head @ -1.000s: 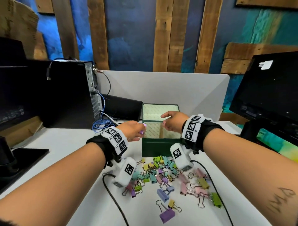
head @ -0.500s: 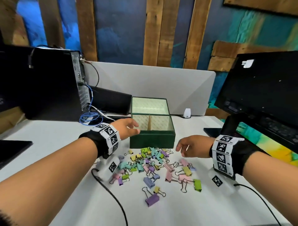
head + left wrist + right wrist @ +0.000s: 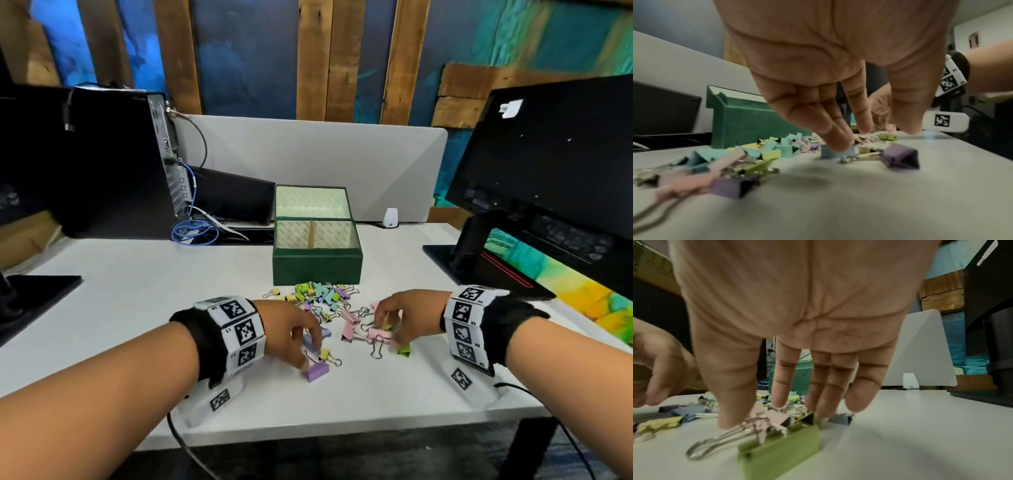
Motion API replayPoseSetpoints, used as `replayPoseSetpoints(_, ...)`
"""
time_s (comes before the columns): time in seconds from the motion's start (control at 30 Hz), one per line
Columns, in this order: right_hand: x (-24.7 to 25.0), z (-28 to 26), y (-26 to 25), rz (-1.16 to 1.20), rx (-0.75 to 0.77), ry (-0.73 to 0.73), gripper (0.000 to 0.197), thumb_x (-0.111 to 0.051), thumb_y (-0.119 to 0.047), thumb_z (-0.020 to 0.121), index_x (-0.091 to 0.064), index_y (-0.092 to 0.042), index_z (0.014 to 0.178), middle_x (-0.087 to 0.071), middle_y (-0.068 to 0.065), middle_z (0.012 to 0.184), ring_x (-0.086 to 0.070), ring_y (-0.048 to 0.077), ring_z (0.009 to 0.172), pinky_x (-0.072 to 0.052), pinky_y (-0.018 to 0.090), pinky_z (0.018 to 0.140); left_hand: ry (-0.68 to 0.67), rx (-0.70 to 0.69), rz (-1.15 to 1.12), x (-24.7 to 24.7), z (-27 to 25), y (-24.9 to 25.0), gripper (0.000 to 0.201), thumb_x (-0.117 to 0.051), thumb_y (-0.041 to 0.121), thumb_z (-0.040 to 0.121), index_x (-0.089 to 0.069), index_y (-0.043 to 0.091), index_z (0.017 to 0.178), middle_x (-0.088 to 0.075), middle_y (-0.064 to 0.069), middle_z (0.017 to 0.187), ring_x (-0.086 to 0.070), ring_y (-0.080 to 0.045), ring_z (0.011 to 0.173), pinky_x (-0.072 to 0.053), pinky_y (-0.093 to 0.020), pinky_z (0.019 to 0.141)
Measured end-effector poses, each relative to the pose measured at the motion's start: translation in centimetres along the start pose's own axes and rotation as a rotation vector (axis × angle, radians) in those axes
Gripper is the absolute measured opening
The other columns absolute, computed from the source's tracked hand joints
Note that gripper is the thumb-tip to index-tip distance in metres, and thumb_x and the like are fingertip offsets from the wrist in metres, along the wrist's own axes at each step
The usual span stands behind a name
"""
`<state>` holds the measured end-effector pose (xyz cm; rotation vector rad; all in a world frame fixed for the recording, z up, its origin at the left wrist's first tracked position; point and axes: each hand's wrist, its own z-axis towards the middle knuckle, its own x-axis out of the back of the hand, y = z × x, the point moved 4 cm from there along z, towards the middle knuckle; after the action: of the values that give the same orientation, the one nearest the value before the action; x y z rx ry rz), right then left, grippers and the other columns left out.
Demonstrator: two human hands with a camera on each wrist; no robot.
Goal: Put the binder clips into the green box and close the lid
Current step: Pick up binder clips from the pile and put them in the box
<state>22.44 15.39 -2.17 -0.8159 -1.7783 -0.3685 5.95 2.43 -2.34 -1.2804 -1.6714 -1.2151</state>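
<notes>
The green box (image 3: 317, 262) stands open on the white table, its lid (image 3: 313, 202) upright behind it and a divider inside; I see no clips in it. Pastel binder clips (image 3: 325, 299) lie scattered in front of it. My left hand (image 3: 308, 353) reaches down with straight fingers; the fingertips (image 3: 839, 145) touch a blue clip (image 3: 827, 153), and a purple clip (image 3: 902, 155) lies beside the thumb. My right hand (image 3: 387, 329) hovers over pink clips (image 3: 774, 416), fingers straight, thumb on a wire handle. A green clip (image 3: 781, 449) lies just in front of it.
A black computer tower (image 3: 102, 161) with blue cables (image 3: 193, 229) stands at the back left. A monitor (image 3: 555, 164) on its stand fills the right. A grey partition (image 3: 308, 154) runs behind the box. The table's front edge (image 3: 342, 431) is near my wrists.
Both hands have pulled back from the box toward me and dropped onto the scattered clips. The right hand left the box first, the left followed.
</notes>
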Motion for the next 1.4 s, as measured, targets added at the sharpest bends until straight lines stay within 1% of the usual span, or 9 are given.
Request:
replayPoseSetpoints(0.1,-0.6,0.0,-0.7,-0.02,0.03,0.006,0.042,-0.07,-0.025,0.077,-0.057,-0.034,0.115,-0.048,-0.006,0.103,-0.05,0.013,0.089,-0.047,0.032,0.089,-0.08,-0.067,0.086,-1.1,0.1,1.4,0.044,-0.071,0.036,0.076,-0.059,0.037,0.118,-0.057,0.006,0.106,-0.054,-0.011,0.088,-0.046,-0.022,0.077)
replayPoseSetpoints(0.23,-0.8,-0.1,-1.1,-0.037,0.046,0.007,0.05,-0.067,-0.02,0.078,-0.052,-0.038,0.122,-0.046,-0.004,0.114,-0.05,0.012,0.096,-0.046,0.027,0.089,-0.11,-0.099,0.21,-1.6,0.3,2.2,0.049,-0.067,0.033,0.078,-0.053,0.04,0.125,-0.052,0.002,0.123,-0.056,-0.018,0.105,-0.049,-0.031,0.091)
replayPoseSetpoints(0.33,-0.7,-0.6,-0.7,-0.085,0.021,-0.002,0.06,-0.067,-0.022,0.076,-0.045,-0.043,0.128,-0.041,-0.004,0.124,-0.055,0.018,0.107,-0.05,0.032,0.092,-0.09,-0.094,0.231,-1.6,0.3,2.1,0.048,-0.065,0.031,0.08,-0.053,0.038,0.126,-0.05,0.002,0.121,-0.054,-0.018,0.103,-0.049,-0.031,0.088)
replayPoseSetpoints(0.5,-1.0,-0.4,-0.5,-0.102,0.021,-0.051,0.057,-0.07,-0.024,0.075,-0.046,-0.043,0.122,-0.048,-0.002,0.11,-0.058,0.021,0.098,-0.052,0.037,0.089,-0.033,-0.087,0.161,-1.5,0.7,1.5,0.044,-0.066,0.026,0.08,-0.056,0.034,0.122,-0.056,0.007,0.117,-0.05,-0.009,0.091,-0.046,-0.023,0.083)
replayPoseSetpoints(0.67,-1.4,0.2,-1.4,-0.075,0.071,-0.034,0.044,-0.067,-0.017,0.076,-0.051,-0.031,0.114,-0.052,-0.003,0.104,-0.053,0.018,0.087,-0.047,0.029,0.078,0.021,-0.082,0.122,-1.2,0.8,1.3,0.042,-0.071,0.034,0.078,-0.055,0.032,0.117,-0.056,0.01,0.107,-0.05,-0.008,0.085,-0.041,-0.018,0.069)
replayPoseSetpoints(0.8,-1.3,0.4,-1.9,-0.124,0.131,-0.05,0.05,-0.063,-0.012,0.079,-0.051,-0.033,0.123,-0.053,-0.002,0.114,-0.05,0.015,0.092,-0.047,0.029,0.084,0.066,-0.052,0.027,-0.7,0.8,0.2,0.041,-0.072,0.039,0.076,-0.054,0.029,0.111,-0.057,0.014,0.099,-0.053,-0.009,0.083,-0.04,-0.016,0.063)
replayPoseSetpoints(0.97,-1.3,1.1,-1.5,-0.081,0.104,-0.018,0.033,-0.064,-0.012,0.077,-0.058,-0.029,0.105,-0.054,-0.006,0.086,-0.052,0.017,0.079,-0.042,0.023,0.063,0.213,-0.01,-0.246,1.4,0.6,-1.8,0.031,-0.072,0.037,0.077,-0.056,0.03,0.102,-0.06,0.014,0.082,-0.054,-0.001,0.063,-0.042,-0.016,0.058)
replayPoseSetpoints(1.1,-0.9,1.4,-1.1,0.067,0.068,0.001,0.028,-0.064,-0.011,0.075,-0.05,-0.035,0.08,-0.051,-0.009,0.072,-0.05,0.01,0.052,-0.047,0.024,0.058,0.327,0.031,-0.55,3.6,0.5,-3.7,0.025,-0.073,0.034,0.077,-0.059,0.024,0.095,-0.066,0.008,0.077,-0.061,-0.011,0.07,-0.049,-0.028,0.068)
replayPoseSetpoints(1.4,3.1,3.3,-0.4,0.398,0.094,0.046,0.027,-0.063,-0.001,0.08,-0.056,-0.025,0.069,-0.058,-0.005,0.067,-0.055,0.009,0.055,-0.052,0.02,0.055,0.49,0.09,-0.815,7.4,1.4,-8.0,0.016,-0.069,0.023,0.081,-0.055,0.02,0.086,-0.067,-0.002,0.084,-0.062,-0.015,0.072,-0.05,-0.028,0.067)
